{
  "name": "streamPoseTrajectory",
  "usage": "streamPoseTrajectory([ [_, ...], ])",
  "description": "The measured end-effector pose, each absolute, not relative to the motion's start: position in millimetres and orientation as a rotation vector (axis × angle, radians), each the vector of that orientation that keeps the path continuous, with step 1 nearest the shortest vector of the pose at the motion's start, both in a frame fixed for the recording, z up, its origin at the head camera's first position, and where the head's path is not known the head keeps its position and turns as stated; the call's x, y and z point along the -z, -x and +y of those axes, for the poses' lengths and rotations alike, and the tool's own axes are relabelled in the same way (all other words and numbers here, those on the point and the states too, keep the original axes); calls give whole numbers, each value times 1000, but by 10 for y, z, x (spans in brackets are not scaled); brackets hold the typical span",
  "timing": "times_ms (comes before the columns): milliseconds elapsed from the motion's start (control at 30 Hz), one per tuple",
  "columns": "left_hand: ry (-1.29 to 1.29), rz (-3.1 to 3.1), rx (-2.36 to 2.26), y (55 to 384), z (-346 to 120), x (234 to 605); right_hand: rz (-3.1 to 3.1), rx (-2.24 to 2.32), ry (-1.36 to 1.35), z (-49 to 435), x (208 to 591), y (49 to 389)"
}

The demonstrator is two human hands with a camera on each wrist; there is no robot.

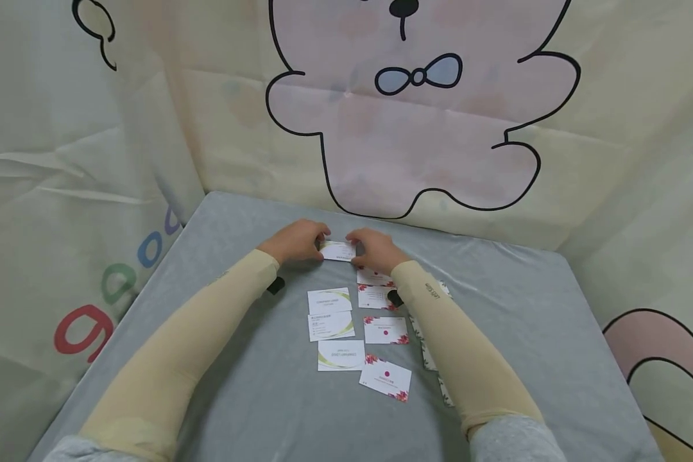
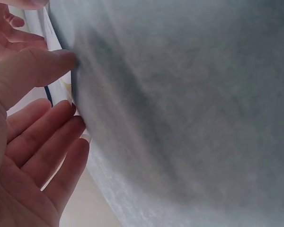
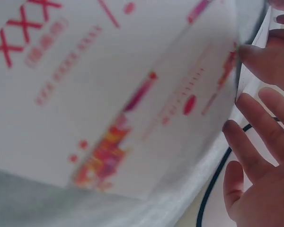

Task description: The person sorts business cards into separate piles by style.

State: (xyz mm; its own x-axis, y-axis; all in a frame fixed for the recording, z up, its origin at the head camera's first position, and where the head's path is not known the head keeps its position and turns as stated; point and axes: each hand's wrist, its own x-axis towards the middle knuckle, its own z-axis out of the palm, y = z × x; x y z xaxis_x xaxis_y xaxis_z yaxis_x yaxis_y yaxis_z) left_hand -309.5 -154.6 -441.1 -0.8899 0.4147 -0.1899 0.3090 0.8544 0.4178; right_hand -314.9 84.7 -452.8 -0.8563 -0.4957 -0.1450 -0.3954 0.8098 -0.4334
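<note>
At the far side of the table, a white business card (image 1: 337, 251) with a yellow-green curve is held between both hands. My left hand (image 1: 296, 241) pinches its left end, thumb on the near side and fingers behind. At the right end, my right hand (image 1: 379, 250) pinches it likewise. Nearer, a column of matching cards (image 1: 329, 300) lies flat. Beside it runs a column of red-flowered cards (image 1: 385, 330), the farthest one just below my right hand. The right wrist view shows red-flowered cards (image 3: 132, 137) close up, blurred.
Leaf-edged cards (image 1: 429, 356) lie in a third column, mostly hidden under the right forearm. Grey cloth covers the table (image 1: 254, 398). Behind its far edge hangs a curtain (image 1: 427, 147) with a cartoon bear. A dark wrist strap piece (image 1: 276, 285) shows at the left wrist.
</note>
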Motion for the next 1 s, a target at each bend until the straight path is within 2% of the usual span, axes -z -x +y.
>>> streamPoseTrajectory([
  [267, -562, 2766, -559, 3073, -1542, 4467, 2745, 615, 644, 882, 4572, 3105],
  [433, -588, 2813, -563, 2939, -1563, 4479, 2766, 598, 697, 920, 4539, 2998],
  [767, -768, 2839, -660, 2057, -1701, 4317, 2744, 526, 918, 1068, 4428, 2306],
  [1000, -768, 2827, -647, 1772, -1655, 4460, 2730, 467, 970, 1045, 4530, 2096],
])
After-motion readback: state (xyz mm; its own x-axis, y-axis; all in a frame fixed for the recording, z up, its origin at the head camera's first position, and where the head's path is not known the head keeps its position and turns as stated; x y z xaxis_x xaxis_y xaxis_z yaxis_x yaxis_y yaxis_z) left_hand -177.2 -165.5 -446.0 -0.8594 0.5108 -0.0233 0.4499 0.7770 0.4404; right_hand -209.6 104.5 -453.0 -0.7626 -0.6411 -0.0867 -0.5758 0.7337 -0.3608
